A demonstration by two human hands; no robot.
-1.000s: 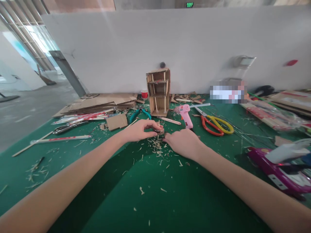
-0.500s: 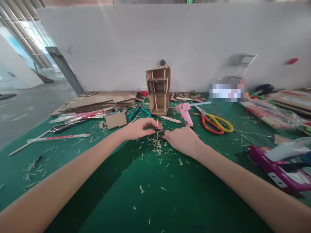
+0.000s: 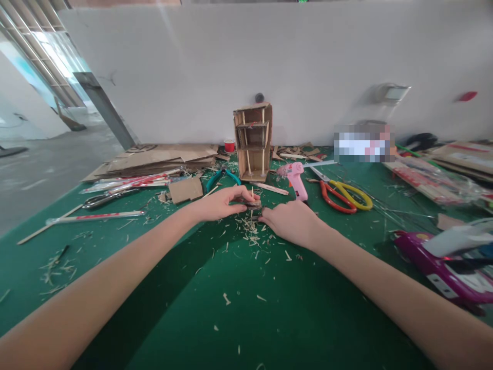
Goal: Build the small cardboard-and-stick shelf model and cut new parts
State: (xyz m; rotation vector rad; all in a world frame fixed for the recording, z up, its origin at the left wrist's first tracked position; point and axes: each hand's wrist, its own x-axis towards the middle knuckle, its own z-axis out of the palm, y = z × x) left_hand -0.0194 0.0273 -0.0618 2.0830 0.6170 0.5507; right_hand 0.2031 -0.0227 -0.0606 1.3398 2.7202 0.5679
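My left hand (image 3: 221,203) pinches a small flat brownish piece (image 3: 253,204), which looks like cardboard, between thumb and fingers. A thin wooden stick (image 3: 252,193) stands upright through or against it; I cannot tell which. My right hand (image 3: 291,222) is closed just to the right, its fingertips near the table. A small dark bit shows by those fingertips, too small to name. Wood shavings (image 3: 253,237) lie scattered beneath both hands. Behind them stands an upright open cardboard box (image 3: 252,172) with shelves and wooden stick posts.
Teal-handled pliers (image 3: 223,176) lie left of the box. A pink glue gun (image 3: 297,182) and red-and-yellow-handled scissors (image 3: 341,198) are on the right, with a purple device (image 3: 431,262) nearer. Stacked cardboard (image 3: 154,156) and wrapped sticks (image 3: 98,217) lie left on the green table (image 3: 185,329).
The view has shifted very slightly, so everything sits a little further right. Both hands keep nearly the same pose and grip.
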